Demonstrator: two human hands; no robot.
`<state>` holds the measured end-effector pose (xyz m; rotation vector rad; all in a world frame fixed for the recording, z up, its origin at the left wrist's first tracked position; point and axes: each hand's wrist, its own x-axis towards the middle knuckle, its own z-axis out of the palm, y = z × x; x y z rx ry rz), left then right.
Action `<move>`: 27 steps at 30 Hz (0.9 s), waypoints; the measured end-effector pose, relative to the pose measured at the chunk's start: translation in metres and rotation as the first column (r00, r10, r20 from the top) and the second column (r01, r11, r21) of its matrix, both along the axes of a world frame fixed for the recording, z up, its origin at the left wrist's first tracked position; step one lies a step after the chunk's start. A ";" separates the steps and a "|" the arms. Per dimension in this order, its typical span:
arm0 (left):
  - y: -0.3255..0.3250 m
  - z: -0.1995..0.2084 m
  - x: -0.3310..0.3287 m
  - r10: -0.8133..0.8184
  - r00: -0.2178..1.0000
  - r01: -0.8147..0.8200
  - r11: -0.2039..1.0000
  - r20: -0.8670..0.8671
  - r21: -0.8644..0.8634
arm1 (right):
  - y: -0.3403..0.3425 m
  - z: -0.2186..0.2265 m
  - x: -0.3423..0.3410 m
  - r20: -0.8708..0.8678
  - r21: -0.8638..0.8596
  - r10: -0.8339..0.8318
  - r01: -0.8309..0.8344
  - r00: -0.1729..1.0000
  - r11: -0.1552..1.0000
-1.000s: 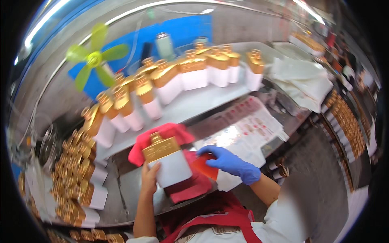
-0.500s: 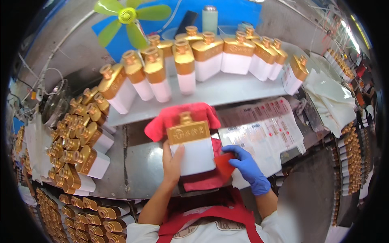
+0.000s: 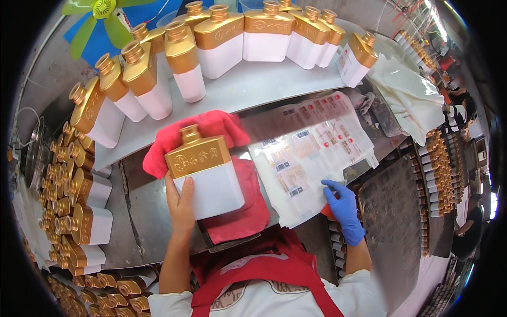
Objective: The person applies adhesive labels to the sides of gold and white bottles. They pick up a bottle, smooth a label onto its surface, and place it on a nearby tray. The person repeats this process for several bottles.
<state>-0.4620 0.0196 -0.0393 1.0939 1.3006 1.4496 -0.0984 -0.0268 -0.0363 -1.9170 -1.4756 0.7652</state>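
My bare left hand [image 3: 181,206] grips a white bottle [image 3: 215,187] with a gold, embossed shoulder and gold neck. The bottle is tilted over a red cloth [image 3: 240,211], which is bunched up behind it and spread beneath it. My right hand [image 3: 344,208], in a blue glove, is at the near right edge of a sheet of labels [image 3: 296,174]. Its index finger points at that edge, while the other fingers are curled. Part of an orange-red flat piece [image 3: 328,212] shows under these fingers; most of it is hidden.
Several similar bottles [image 3: 219,42] stand on a raised grey shelf [image 3: 253,90]. Many more bottles [image 3: 87,190] lie stacked at the left. A green fan [image 3: 103,10] is at the far left, white cloth [image 3: 406,95] at the right. Racked bottles [image 3: 435,179] fill the far right.
The view has swung right, shifting the scene left. My right hand has moved from beside the bottle to the label sheet, taking the orange-red piece along. My left hand still holds the bottle.
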 end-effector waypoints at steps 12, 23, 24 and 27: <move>0.001 -0.002 -0.001 0.027 0.993 -0.027 1.000 -0.113 0.003 | 0.036 -0.001 -0.018 0.551 -0.136 0.408 -0.403 0.728 0.905; -0.006 0.000 0.013 0.076 0.996 -0.076 0.997 -0.040 0.000 | -0.060 -0.064 0.001 -0.375 -0.094 -0.578 0.591 0.725 0.802; -0.008 -0.002 0.011 0.073 0.996 -0.073 0.997 -0.058 0.004 | -0.051 -0.070 -0.002 -0.535 -0.238 -0.657 0.652 0.531 0.720; -0.008 -0.002 0.011 0.067 0.993 -0.066 0.998 -0.094 0.005 | -0.039 -0.063 -0.019 -0.532 -0.063 -0.576 0.649 0.621 0.758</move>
